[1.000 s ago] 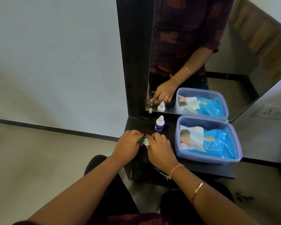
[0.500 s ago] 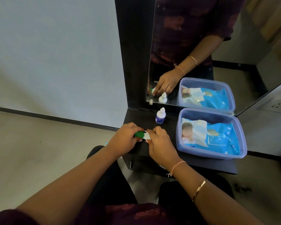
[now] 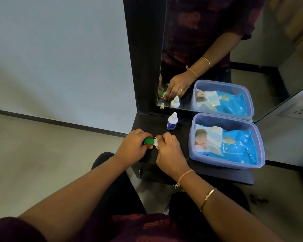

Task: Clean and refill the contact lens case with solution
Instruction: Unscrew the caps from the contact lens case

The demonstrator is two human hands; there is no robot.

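Observation:
A white contact lens case with a green round cap lies on the dark shelf below the mirror. My left hand grips the green cap between thumb and fingers. My right hand pinches the case's white right end, and its own fingers hide that half. A small white solution bottle with a blue label stands upright behind the hands, its cap on.
A lilac plastic tub holding a blue wipes pack sits at the right of the shelf. The mirror rises behind the shelf. A wall socket is at far right. My knees sit below the shelf's front edge.
The green cap shows more fully now between my left thumb and fingers. Both hands have stayed on the case at the shelf's left front; the view has shifted slightly.

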